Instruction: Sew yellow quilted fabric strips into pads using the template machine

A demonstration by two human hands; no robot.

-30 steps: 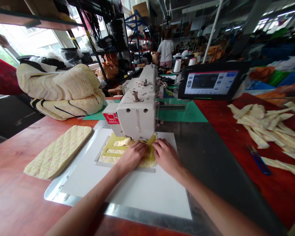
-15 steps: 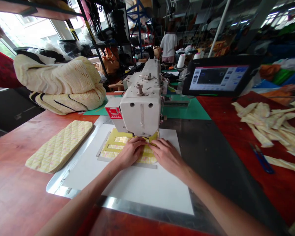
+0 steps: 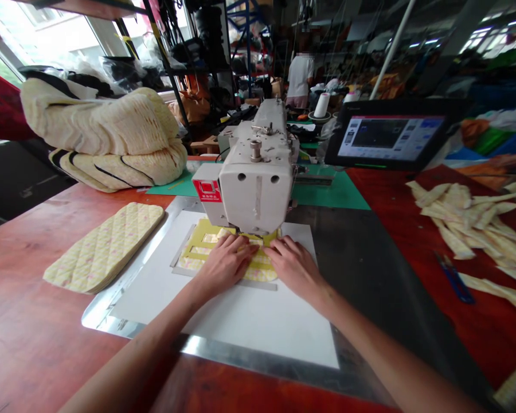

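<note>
Under the head of a white sewing machine (image 3: 258, 192) lies a quilted pale-yellow pad (image 3: 264, 275) with a slotted yellow template (image 3: 200, 230) on top. My left hand (image 3: 227, 261) rests on the template, its fingers stretched forward over the slots. A small fold of light fabric (image 3: 225, 232) shows just beyond those fingers. My right hand (image 3: 293, 263) is at the template's right side, fingers bent and drawn together; whatever lies under its fingertips is hidden. A grey frame edge (image 3: 245, 283) runs along the pad's front, on a white sheet (image 3: 245, 321).
Quilted pads (image 3: 105, 246) are stacked at left, before a large fabric bundle (image 3: 107, 135). At right are a control screen (image 3: 391, 137), loose cream strips (image 3: 460, 212) and blue-handled snips (image 3: 456, 281). A person in a white shirt (image 3: 300, 77) stands behind.
My left hand has flattened and spread further over the template. My right hand has drawn slightly apart from it, to the right. The camera view has shifted a little.
</note>
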